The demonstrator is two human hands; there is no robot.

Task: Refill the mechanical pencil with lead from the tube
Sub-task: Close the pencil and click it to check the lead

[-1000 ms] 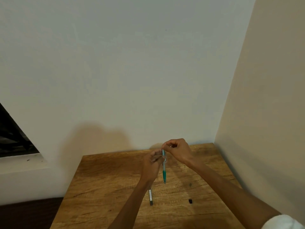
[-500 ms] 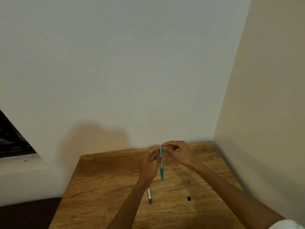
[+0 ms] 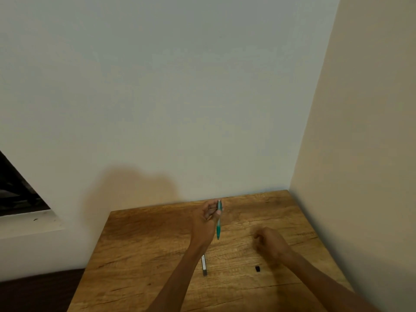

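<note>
Holding teal mechanical pencil [image 3: 218, 221] upright above table [image 3: 139, 251], left hand [image 3: 203, 224] pinches barrel. Right hand [image 3: 269, 243] blurred, loosely curled, grip unclear. Lead tube [image 3: 204, 265] lies nearer (black cap [image 3: 258, 268] apart). Keep pencil vertical, steady.

teal pencil [image 3: 218, 224]: upright, above table | lead tube [image 3: 204, 265]: flat on table

Head camera looks forward and down over the wooden table [image 3: 139, 244], fairly near.
</note>
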